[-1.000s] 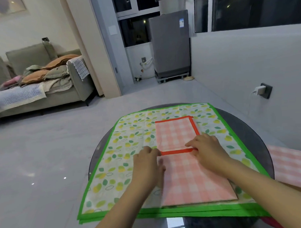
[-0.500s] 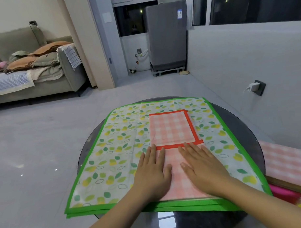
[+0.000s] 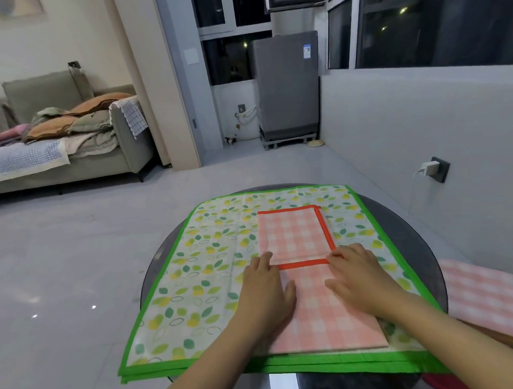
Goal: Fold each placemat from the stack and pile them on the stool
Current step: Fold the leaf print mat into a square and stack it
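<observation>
Your left hand (image 3: 267, 290) and right hand (image 3: 360, 281): fingers straight, pressing flat on the folded pink checked red-bordered placemat (image 3: 307, 268), atop the leaf-print green-edged placemat stack (image 3: 205, 271).

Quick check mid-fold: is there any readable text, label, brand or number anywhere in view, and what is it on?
No text can be read anywhere in this view.
Sticker on the grey appliance by the window: blue and white, printing too small and blurred to read.
Pink checked placemat, leaf-print placemats, wall charger: no lettering visible.
</observation>
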A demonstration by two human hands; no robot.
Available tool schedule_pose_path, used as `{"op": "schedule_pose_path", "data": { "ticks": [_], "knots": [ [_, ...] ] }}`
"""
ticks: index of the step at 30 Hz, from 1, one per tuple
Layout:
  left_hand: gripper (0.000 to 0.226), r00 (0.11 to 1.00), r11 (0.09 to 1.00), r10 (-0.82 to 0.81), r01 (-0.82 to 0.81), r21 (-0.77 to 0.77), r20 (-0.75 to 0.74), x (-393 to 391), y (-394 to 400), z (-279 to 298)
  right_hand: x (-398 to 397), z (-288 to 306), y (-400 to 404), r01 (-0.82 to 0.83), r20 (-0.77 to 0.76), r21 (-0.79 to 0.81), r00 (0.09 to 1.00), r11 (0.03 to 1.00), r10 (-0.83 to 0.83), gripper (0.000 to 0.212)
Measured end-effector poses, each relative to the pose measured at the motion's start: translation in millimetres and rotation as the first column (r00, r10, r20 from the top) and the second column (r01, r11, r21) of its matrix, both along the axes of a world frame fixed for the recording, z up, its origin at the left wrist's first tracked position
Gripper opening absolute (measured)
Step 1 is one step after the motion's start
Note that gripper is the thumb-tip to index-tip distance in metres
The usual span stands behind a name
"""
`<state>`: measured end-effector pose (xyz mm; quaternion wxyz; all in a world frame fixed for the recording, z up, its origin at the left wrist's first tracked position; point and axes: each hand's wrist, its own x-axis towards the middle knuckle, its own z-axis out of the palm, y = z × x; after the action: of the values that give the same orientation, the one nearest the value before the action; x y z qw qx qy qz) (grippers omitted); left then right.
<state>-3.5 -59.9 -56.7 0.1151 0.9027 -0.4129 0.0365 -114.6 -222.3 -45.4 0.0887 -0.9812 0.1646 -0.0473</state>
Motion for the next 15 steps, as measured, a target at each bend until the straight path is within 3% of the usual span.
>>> {"op": "schedule_pose_path", "data": {
  "ticks": [3, 6, 10, 15],
  "knots": [
    [0.038, 0.991, 0.987, 0.015, -0.036, -0.154, -0.132, 13.9, -6.3, -0.4, 6.5, 5.7, -2.9, -0.031, 0.103, 0.329, 0.995, 0.944, -0.003, 0.054],
    [0.020, 0.968, 0.942, 0.056, -0.133, -0.309, -0.246, 22.4, -11.6, -1.6, 15.7, 3.3, -7.4, 0.060, 0.147, 0.445, 0.979, 0.894, -0.139, 0.050],
    [0.029, 0.906, 0.856, 0.141, -0.314, -0.410, -0.399, 30.5, -21.9, 0.8, 31.2, 0.6, -15.1, 0.209, 0.187, 0.537, 0.915, 0.817, -0.357, 0.037],
    [0.043, 0.816, 0.831, 0.233, -0.449, -0.327, -0.529, 54.7, -29.5, 1.1, 46.2, 2.8, -20.0, 0.316, 0.152, 0.577, 0.864, 0.753, -0.479, 0.029]
  ]
}}
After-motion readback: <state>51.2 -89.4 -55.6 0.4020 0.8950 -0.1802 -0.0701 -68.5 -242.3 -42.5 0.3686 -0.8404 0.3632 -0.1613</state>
